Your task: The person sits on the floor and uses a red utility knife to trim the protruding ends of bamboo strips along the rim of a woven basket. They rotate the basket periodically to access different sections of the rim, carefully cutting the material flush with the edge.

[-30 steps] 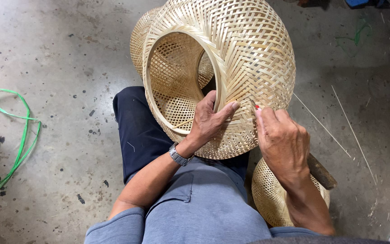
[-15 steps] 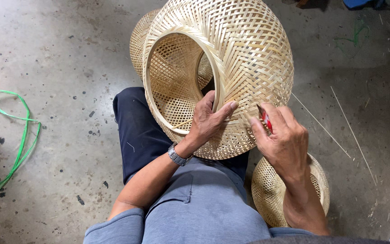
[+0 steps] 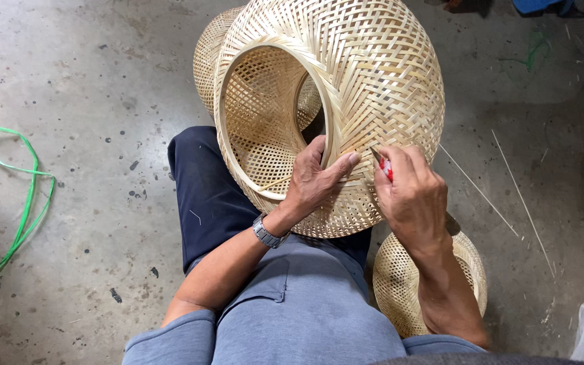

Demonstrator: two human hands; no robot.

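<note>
So I've got the big woven bamboo basket (image 3: 346, 88) propped on its side on my left knee, open mouth facing out to my left. My left hand (image 3: 315, 179) is clamped on its rim, fingers spread over the outside of the weave and thumb hooked just inside the opening. My right hand (image 3: 410, 196) sits right beside that, low on the basket's outer wall, fingers closed around a small red-handled tool (image 3: 384, 165) with its tip touching the weave. I can't tell exactly what kind of tool it is, my fingers cover most of it.

Behind the big basket there's a second woven piece (image 3: 211, 54) peeking out. Below the basket, under my right forearm, a smaller woven basket (image 3: 468, 260) sits on the concrete floor (image 3: 89, 88). A couple of thin bamboo slivers (image 3: 515, 189) lie to the right of the basket, and a loop of green strap (image 3: 21, 196) is well off to its left.
</note>
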